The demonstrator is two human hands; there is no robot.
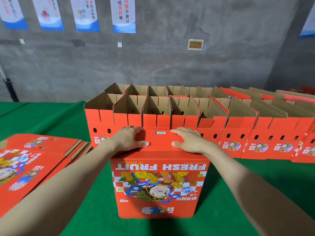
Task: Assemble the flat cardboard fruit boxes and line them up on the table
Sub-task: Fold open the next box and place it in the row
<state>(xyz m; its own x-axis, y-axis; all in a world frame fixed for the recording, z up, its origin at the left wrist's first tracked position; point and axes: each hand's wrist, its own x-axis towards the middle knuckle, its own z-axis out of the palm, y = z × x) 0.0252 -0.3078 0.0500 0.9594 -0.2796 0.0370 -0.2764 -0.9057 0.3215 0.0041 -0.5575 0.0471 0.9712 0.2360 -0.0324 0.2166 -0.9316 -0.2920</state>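
Head view: pressing down flat, uncurled, with left hand [130, 139] and right hand [188, 140] atop upside-down box [160, 186]. Right under both palms, just before assembled boxes [156, 120].

Left hand [130, 139] and right hand [188, 142] lie palm-down side by side — fingers flat and extended (thumbs pointing inward).

The red box [160, 184] carries "FRESH FRUIT" upside down in white, while the wall poster [123, 14] shows Chinese characters, seemingly "自检坚持做" and "不放过", partly cropped.
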